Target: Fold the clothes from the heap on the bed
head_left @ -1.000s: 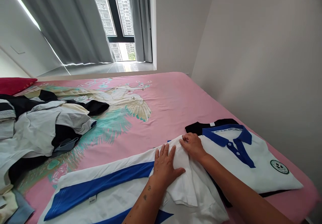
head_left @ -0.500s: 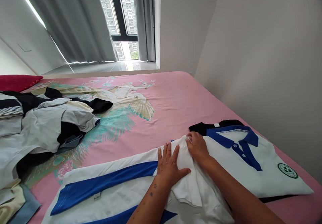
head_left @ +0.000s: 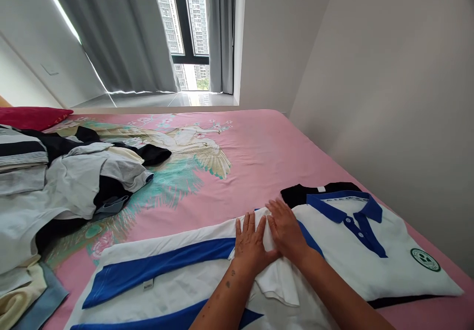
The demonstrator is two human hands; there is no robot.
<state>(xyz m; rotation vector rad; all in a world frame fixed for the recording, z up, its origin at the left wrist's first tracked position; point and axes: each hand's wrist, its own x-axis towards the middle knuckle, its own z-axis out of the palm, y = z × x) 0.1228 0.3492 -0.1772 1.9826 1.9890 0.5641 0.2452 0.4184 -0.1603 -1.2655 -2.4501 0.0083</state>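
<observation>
A white shirt with blue stripes [head_left: 185, 270] lies spread on the bed, a small label on its surface. My left hand [head_left: 252, 248] rests flat on it with the fingers spread, over a white folded-in sleeve [head_left: 279, 283]. Right beside it, my right hand [head_left: 287, 226] presses on the same fabric near its far edge, fingers stretched out. Neither hand grips anything. To the right, a folded white polo shirt [head_left: 370, 266] with a blue collar and a round green badge lies on top of a black garment [head_left: 296, 193].
A loose heap of clothes [head_left: 77, 177], grey, black and white, covers the left of the bed. The pink bedsheet [head_left: 255, 152] has a bird print. A red pillow [head_left: 33, 117] is at the far left. A wall [head_left: 407, 98] runs along the right side.
My right hand has shifted slightly left, from a bent-finger hold on the shirt's edge to lying flat. A blue stripe now shows beside it. The left hand stays nearly in place.
</observation>
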